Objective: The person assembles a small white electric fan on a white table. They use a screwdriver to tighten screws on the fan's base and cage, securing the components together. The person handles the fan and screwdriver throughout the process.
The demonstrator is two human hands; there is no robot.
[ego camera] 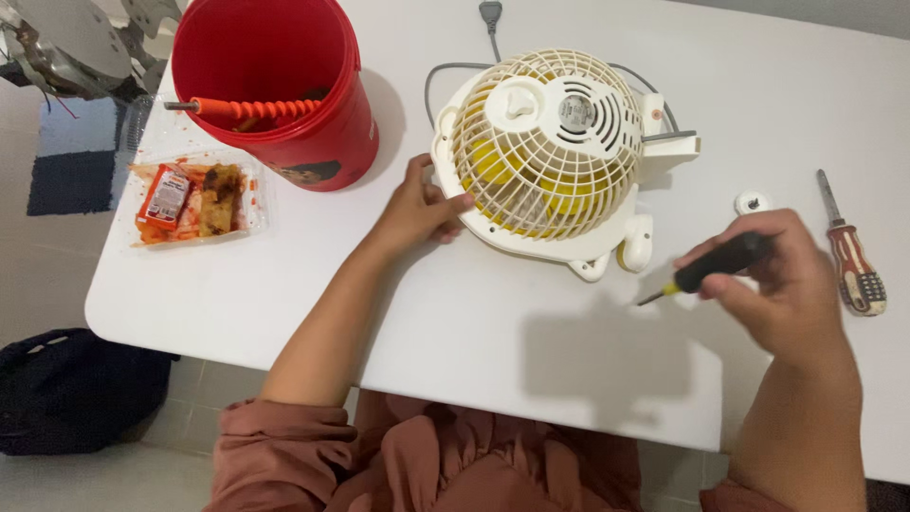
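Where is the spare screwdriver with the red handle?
The red-handled screwdriver lies on the white table at the far right of the head view, just beyond the right hand.

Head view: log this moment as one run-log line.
left hand: resting on fan grille edge | right hand: gripping black screwdriver | spare screwdriver: on table | red bucket: upper left
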